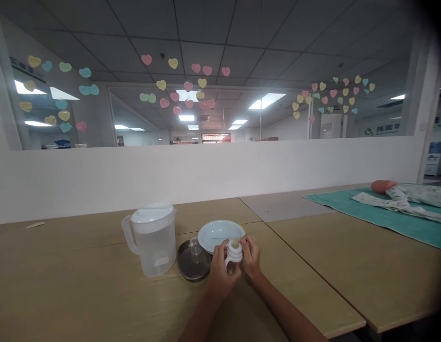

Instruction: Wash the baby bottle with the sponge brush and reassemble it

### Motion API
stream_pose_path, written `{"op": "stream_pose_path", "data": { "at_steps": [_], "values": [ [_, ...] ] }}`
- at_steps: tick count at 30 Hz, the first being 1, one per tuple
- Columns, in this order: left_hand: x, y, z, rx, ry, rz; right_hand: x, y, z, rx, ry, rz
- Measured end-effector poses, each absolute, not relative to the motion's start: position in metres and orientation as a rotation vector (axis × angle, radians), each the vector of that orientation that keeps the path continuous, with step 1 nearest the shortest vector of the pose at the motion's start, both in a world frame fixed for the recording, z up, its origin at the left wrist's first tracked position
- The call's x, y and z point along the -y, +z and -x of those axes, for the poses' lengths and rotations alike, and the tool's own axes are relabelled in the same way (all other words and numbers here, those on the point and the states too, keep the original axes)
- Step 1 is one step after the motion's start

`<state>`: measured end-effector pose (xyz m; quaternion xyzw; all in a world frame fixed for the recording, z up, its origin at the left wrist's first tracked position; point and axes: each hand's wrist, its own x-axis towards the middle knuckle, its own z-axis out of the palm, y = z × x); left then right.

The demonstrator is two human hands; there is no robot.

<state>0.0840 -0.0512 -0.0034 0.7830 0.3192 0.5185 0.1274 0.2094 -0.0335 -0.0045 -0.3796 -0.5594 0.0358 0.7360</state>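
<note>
A baby bottle (pixel 235 253) with a white collar, a side handle and a pale teat on top is held in front of me above the table. My left hand (pixel 220 273) wraps round its handle side and lower part. On the other side, the fingers of my right hand (pixel 252 256) pinch at the collar close to the teat; exactly what the fingertips grip is hard to make out. Just behind the bottle lies a white bowl (pixel 209 232), partly covered by my hands. A clear dome-shaped cap (pixel 195 246) stands in a dark metal tray (pixel 192 270) to the left.
Left of the tray stands a lidded translucent pitcher (pixel 156 249). At the far right a doll (pixel 384 186) and patterned cloth (pixel 401 205) lie on a green towel (pixel 334 199). The wooden table (pixel 81 294) has seams and meets a white wall (pixel 99 183) with windows.
</note>
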Motion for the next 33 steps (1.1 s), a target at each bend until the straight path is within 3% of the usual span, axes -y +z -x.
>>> {"op": "stream_pose_path", "data": {
  "at_steps": [33],
  "values": [
    [0.051,-0.008,-0.080,-0.915,1.526,-2.167,0.027,0.001,-0.212,1.272,0.363,0.812]
  ]
}}
